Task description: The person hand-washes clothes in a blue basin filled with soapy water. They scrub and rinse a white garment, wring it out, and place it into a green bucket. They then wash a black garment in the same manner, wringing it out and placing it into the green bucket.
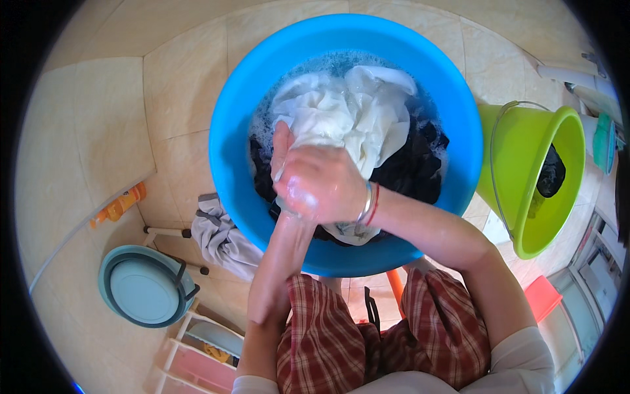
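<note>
Checked red trousers (420,322) on the person's knees fill the lower edge of the view, with a white sleeve (525,364) at the bottom right. Above the knees stands a large blue basin (230,125) on a beige tiled floor (111,118), holding soapy water, a white cloth (348,111) and dark clothes (413,167) lying under and beside it.

Both forearms reach up into the basin. The right hand (325,184) is clenched into a fist over the near edge of the white cloth, fingers curled fully round a bunch of the wet fabric; two bangles (one silver, one red) sit on its wrist. The left hand (282,148) lies mostly behind that fist, so only its thumb side shows against the cloth; it seems to grip the same bunch, though its fingers are hidden and I cannot tell how far they close.

To the right of the basin a green bucket (518,203) leans tilted, with a dark garment (550,172) inside. Left of the basin a grey cloth (220,236) lies on the floor, touching the basin's wall. Farther left are an orange bottle (118,205) and a teal lidded bin (144,285).
</note>
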The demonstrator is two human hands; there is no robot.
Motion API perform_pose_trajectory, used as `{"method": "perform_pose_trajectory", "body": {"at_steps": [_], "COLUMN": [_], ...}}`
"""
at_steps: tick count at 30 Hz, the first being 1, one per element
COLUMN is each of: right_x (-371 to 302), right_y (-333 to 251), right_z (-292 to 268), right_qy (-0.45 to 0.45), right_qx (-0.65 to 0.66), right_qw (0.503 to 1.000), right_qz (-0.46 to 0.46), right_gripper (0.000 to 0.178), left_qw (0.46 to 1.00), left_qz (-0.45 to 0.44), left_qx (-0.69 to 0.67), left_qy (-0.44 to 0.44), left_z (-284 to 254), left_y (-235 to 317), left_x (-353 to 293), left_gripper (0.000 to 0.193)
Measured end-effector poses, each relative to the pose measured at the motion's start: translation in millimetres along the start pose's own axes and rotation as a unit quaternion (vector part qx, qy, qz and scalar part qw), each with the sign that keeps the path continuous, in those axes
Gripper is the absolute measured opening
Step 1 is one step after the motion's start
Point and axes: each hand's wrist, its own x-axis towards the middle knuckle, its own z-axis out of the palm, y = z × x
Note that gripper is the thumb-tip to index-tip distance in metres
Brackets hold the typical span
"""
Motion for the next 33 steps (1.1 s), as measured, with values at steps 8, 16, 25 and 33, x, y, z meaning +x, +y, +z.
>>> {"method": "perform_pose_trajectory", "body": {"at_steps": [8,16,25,33], "right_x": [-10,-35,-25,-4], "right_y": [115,152,44,-30], "right_z": [-37,-36,-4,11], "right_qy": [-0.170,-0.293,-0.189,-0.118], "right_qx": [-0.197,-0.320,-0.171,-0.057], "right_qw": [0.921,0.871,0.966,0.991], "right_qz": [0.291,0.231,0.054,-0.036], "right_gripper": [0.031,0.034,0.013,0.020], "left_qw": [0.901,0.941,0.969,0.965], "left_qz": [0.093,0.020,-0.077,0.023], "left_qx": [0.158,0.193,0.140,0.165], "left_qy": [0.394,0.276,0.188,0.202], "left_z": [11,-29,-18,8], "left_y": [-11,22,27,10], "left_x": [15,35,38,29], "left_gripper": [0.044,0.073,0.052,0.039]}}
